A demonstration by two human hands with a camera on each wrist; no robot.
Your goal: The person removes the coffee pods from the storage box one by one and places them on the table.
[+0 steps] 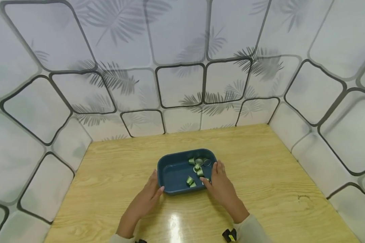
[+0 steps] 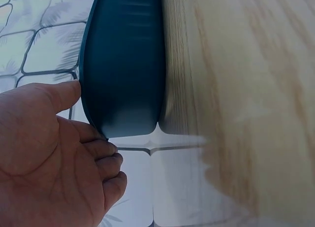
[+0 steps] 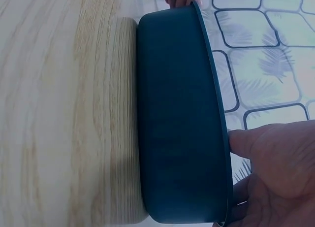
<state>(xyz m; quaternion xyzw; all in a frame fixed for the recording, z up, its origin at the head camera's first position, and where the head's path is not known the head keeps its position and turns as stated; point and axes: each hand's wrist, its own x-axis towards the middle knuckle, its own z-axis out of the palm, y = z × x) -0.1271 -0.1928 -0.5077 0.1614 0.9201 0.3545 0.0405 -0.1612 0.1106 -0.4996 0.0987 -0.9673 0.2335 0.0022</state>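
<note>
A dark blue rectangular tray (image 1: 173, 177) stands on the wooden table in the head view. Several small green coffee capsules (image 1: 199, 172) lie inside it, mostly towards the right end, with silvery lids showing on some. My left hand (image 1: 145, 199) holds the tray's left end, thumb at the near rim corner; in the left wrist view its fingers (image 2: 110, 165) curl at the end wall. At the right end, my right hand (image 1: 222, 187) grips the rim, its thumb reaching over the inside and partly covering capsules. The right wrist view shows the tray's outer wall (image 3: 179, 118).
Wooden tabletop (image 1: 118, 168) surrounds the tray on all sides. Pale patterned walls (image 1: 182, 87) with leaf prints and dark outlines enclose the table at the back, left and right.
</note>
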